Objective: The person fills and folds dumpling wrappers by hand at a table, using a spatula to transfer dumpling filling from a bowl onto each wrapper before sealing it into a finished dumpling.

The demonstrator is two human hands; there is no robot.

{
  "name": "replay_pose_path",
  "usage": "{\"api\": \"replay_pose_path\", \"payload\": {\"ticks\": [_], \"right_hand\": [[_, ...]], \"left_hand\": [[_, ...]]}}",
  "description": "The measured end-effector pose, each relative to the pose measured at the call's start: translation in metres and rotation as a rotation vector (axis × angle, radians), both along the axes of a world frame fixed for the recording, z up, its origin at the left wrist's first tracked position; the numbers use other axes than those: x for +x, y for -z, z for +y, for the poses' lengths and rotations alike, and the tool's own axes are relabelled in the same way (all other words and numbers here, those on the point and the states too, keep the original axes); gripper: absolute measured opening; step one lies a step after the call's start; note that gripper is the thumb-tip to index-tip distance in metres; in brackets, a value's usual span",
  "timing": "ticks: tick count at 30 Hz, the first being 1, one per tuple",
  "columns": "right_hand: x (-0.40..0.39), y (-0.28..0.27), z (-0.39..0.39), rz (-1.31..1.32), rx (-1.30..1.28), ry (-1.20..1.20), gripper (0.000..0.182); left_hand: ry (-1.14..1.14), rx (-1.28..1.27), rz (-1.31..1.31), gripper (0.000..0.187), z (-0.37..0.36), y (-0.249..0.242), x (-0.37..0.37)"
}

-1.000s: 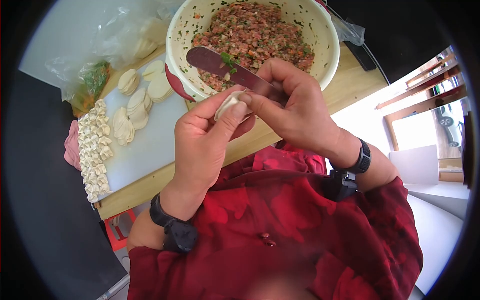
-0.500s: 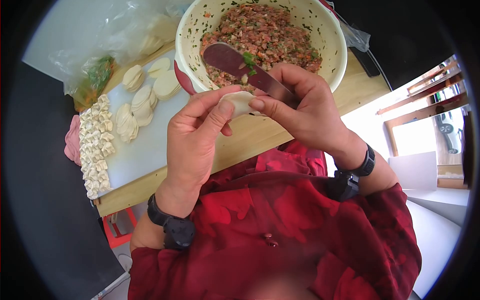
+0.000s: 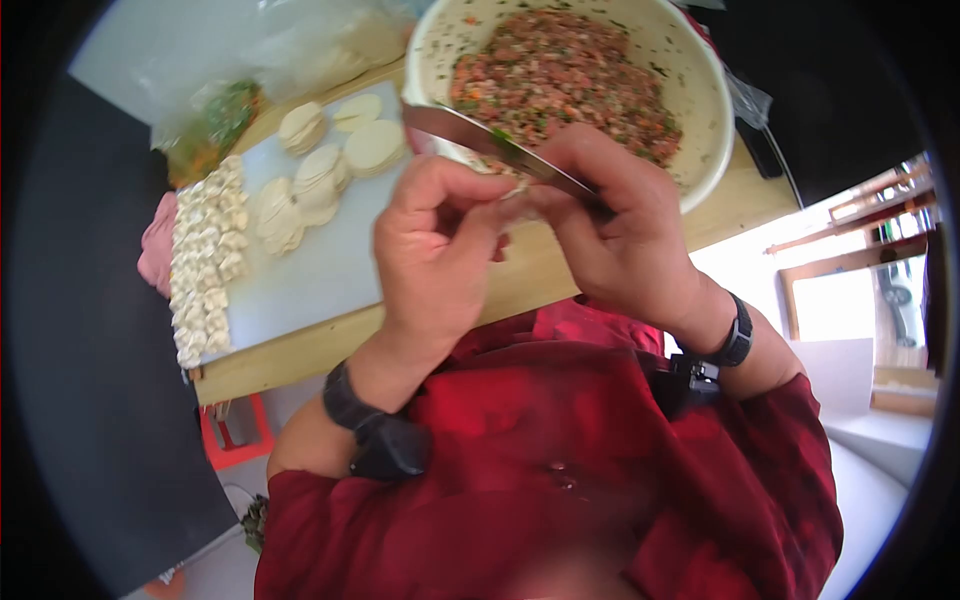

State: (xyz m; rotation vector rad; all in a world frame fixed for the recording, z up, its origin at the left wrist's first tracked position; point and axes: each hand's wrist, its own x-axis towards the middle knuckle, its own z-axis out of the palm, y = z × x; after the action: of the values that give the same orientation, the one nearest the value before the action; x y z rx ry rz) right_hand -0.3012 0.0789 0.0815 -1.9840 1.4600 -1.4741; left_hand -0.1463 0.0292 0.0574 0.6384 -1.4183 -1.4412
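My left hand (image 3: 435,250) and my right hand (image 3: 635,245) meet at the fingertips in front of the bowl. Pinched between them is a small folded dumpling (image 3: 516,192), mostly hidden by the fingers. My right hand also grips a flat metal spreader (image 3: 465,130), its blade pointing left over the bowl's near rim with a bit of green on it. Behind the hands stands a cream-coloured bowl (image 3: 708,130) of minced meat filling (image 3: 570,80) with green and orange bits.
A white board (image 3: 300,285) lies on the wooden table (image 3: 275,372). On it are stacks of round wrappers (image 3: 373,148) and, along its left edge, rows of folded dumplings (image 3: 208,260). Clear plastic bags (image 3: 300,45) and a pink cloth (image 3: 157,245) lie around it.
The pale wrapper between my fingertips has been folded and is now mostly covered by them. The spreader blade has tilted edge-on. The view has shifted, so table and bowl appear further right.
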Motion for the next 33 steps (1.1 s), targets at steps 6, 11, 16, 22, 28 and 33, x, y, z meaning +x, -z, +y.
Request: {"api": "replay_pose_path", "payload": {"ticks": [6,11,16,22,28,33], "right_hand": [[0.022,0.011,-0.005,-0.19,0.028,-0.099,0.015],[0.011,0.0,0.006,-0.432,0.245,-0.167,0.014],[-0.024,-0.003,0.01,-0.275,0.325,-0.112,0.018],[-0.033,-0.003,0.012,-0.25,0.27,-0.016,0.019],[-0.046,-0.001,0.015,-0.237,0.305,-0.003,0.017],[-0.055,0.003,0.014,-0.202,0.35,0.056,0.015]], "left_hand": [[0.035,0.032,0.143,0.009,-0.006,0.008,0.018],[-0.156,-0.079,-0.126,0.008,-0.028,-0.001,0.094],[-0.587,-0.048,-0.605,0.008,-0.049,0.019,0.214],[-0.736,-0.002,-0.637,0.01,-0.072,0.059,0.264],[-0.952,-0.295,-1.024,0.016,-0.063,0.043,0.236],[-0.878,-0.616,-1.072,0.026,-0.079,0.032,0.199]]}}
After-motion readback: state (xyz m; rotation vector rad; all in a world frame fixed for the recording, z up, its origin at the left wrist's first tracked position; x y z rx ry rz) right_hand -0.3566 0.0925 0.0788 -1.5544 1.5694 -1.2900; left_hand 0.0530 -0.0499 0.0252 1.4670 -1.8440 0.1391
